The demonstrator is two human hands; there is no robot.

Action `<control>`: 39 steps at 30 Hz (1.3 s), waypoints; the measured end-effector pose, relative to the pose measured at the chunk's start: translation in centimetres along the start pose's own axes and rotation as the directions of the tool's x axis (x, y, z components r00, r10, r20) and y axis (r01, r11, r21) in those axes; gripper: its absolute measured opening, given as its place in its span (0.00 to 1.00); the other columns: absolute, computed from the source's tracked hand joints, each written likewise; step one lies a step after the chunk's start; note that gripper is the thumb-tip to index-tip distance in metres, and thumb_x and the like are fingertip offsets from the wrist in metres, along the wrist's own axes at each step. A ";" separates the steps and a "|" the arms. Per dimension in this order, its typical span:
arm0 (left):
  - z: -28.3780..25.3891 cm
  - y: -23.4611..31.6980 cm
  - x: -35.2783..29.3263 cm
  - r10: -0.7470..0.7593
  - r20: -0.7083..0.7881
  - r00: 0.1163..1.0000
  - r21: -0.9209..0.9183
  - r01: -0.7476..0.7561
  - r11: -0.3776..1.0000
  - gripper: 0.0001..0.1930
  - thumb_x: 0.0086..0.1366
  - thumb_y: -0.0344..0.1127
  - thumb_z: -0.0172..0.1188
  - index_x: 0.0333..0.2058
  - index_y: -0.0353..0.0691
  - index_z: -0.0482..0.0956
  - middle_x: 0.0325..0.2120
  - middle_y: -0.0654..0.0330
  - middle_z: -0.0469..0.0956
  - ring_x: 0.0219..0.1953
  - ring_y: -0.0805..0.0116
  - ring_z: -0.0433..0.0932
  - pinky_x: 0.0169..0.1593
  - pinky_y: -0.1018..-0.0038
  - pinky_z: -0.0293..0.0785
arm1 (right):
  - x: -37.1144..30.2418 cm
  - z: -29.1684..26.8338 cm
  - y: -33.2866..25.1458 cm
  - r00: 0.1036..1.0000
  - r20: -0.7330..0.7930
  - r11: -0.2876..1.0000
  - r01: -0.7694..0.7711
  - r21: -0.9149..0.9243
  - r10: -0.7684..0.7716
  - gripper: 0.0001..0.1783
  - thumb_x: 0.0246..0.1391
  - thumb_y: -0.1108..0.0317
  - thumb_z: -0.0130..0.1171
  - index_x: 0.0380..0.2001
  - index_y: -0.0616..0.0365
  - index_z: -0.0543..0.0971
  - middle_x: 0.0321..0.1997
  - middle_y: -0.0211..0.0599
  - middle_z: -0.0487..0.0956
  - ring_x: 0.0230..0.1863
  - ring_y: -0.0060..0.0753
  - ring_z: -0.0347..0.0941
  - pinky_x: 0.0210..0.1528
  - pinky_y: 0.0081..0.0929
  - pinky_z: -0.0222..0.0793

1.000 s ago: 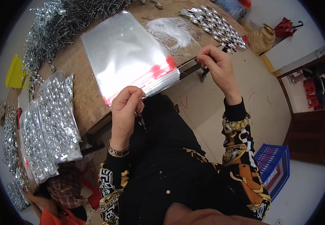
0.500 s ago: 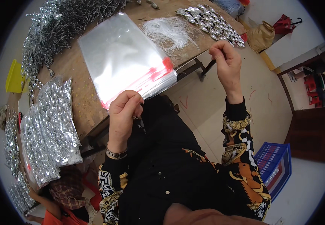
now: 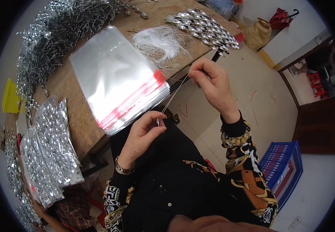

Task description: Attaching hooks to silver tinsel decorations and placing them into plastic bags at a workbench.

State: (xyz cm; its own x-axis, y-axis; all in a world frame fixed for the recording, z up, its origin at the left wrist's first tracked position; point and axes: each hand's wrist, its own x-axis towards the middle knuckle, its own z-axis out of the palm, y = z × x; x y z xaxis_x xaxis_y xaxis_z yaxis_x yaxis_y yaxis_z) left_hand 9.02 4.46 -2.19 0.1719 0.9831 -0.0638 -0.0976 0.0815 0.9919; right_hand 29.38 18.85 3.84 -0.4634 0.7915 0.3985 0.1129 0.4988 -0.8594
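Over the table's near edge, a thin white string (image 3: 175, 94) runs taut between my two hands. My left hand (image 3: 142, 135) is closed on its lower end, thumb against the curled fingers; a small shiny bit shows there, too small to name. Higher and to the right, my right hand (image 3: 213, 83) pinches the other end between thumb and forefinger. Beside my left hand lies a stack of clear plastic bags (image 3: 115, 81) with red strips along the near edge. Behind it sits a loose bundle of white strings (image 3: 158, 42).
Silver twisted ornaments (image 3: 202, 29) lie in rows at the table's far right. A large heap of silver strands (image 3: 59, 38) covers the far left. Filled bags (image 3: 53, 147) rest at the left edge, near a yellow bin (image 3: 11, 96). A blue crate (image 3: 279, 166) stands at right.
My right hand has come left and down, while my left hand has moved right and down and turned its fingers. The string between them now shows clearly. The view has shifted slightly.
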 end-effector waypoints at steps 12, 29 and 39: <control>4.1 3.0 2.8 0.240 -0.121 0.963 0.190 -0.215 0.958 0.34 0.58 0.22 0.59 0.63 0.37 0.55 0.29 0.61 0.72 0.32 0.78 0.72 0.37 0.80 0.70 | -1.7 -0.4 -3.4 0.889 0.307 0.895 0.405 -0.185 -0.339 0.17 0.43 0.74 0.65 0.40 0.60 0.78 0.43 0.41 0.76 0.41 0.42 0.73 0.42 0.33 0.69; 1.8 6.0 6.8 0.310 -0.506 0.805 -0.435 -0.548 0.714 0.15 0.69 0.32 0.49 0.52 0.35 0.66 0.33 0.58 0.75 0.33 0.70 0.76 0.44 0.71 0.75 | -7.4 2.5 0.9 0.908 0.387 0.960 -0.235 0.151 0.162 0.09 0.56 0.72 0.56 0.41 0.62 0.75 0.30 0.32 0.78 0.31 0.20 0.74 0.33 0.20 0.68; 2.9 5.9 6.9 0.225 -0.410 0.884 -0.330 -0.374 0.867 0.25 0.70 0.34 0.48 0.62 0.38 0.53 0.53 0.52 0.68 0.55 0.64 0.69 0.55 0.66 0.70 | -3.1 -4.7 1.4 0.941 0.213 0.963 -0.268 -0.007 0.263 0.05 0.53 0.71 0.60 0.31 0.62 0.76 0.25 0.25 0.75 0.27 0.12 0.67 0.27 0.15 0.60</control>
State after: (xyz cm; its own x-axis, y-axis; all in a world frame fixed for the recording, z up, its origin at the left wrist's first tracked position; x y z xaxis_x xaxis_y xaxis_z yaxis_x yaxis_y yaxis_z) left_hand 12.47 11.25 3.50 -0.2720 0.9546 0.1217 -0.4726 -0.2427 0.8472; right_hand 35.11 18.76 2.95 -0.5931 0.8011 0.0805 0.2392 0.2708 -0.9325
